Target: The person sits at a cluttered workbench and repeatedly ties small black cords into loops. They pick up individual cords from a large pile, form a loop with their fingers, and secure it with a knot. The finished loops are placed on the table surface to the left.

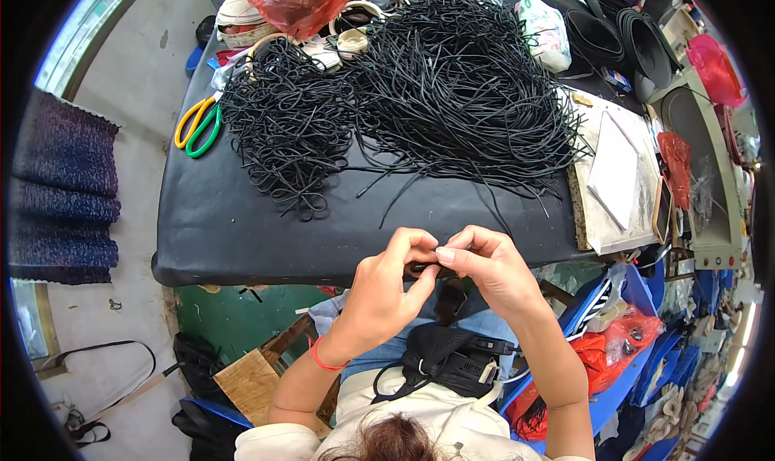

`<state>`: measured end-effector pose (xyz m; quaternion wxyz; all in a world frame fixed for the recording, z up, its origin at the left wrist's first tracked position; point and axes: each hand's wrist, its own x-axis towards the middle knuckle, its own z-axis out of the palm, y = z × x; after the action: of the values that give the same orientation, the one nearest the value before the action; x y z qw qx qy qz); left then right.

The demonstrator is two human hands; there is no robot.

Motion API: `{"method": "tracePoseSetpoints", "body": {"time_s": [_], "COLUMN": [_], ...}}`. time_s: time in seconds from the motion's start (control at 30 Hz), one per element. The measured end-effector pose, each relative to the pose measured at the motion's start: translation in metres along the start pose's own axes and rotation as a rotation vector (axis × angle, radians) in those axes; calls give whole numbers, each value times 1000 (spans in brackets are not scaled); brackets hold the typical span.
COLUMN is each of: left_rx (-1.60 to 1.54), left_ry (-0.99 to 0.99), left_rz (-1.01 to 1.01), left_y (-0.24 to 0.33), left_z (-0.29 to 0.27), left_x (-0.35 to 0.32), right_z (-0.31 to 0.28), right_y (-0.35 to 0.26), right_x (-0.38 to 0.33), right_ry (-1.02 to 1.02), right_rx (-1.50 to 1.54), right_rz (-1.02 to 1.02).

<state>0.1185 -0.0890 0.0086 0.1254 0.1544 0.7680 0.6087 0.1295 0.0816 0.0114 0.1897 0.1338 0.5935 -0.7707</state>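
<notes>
Just past the table's front edge, my left hand (391, 282) and my right hand (489, 269) meet at the fingertips. Both pinch a thin black cord (419, 266), a short piece of which shows between the left thumb and fingers; most of it is hidden. Farther back on the table lies a large tangled pile of straight black cords (476, 90), some with loose ends trailing toward me. A smaller heap of looped black cords (286, 126) sits to its left. Scissors (200, 127) with one yellow and one green handle rest beside that heap.
The black-covered table (242, 239) spans the front. A board with white sheets (615, 170) stands at its right. Behind the heaps are a red plastic bag (300, 1) and a white packet (542, 33). A blue bin (601, 380) with red bags stands at my right.
</notes>
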Motion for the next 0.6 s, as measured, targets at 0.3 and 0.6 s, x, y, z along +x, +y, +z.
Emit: {"method": "tracePoseSetpoints", "body": {"time_s": [0.3, 0.6], "left_rx": [-395, -376], "left_ry": [-196, -213], "left_rz": [-228, -263], "left_y": [-12, -11], "left_z": [2, -6], "left_x": [-2, -1], "right_z": [6, -5], "right_y": [7, 5], "right_x": [0, -6], "right_ry": [228, 163], "right_rx": [-207, -217], "right_rz": [-234, -94]}}
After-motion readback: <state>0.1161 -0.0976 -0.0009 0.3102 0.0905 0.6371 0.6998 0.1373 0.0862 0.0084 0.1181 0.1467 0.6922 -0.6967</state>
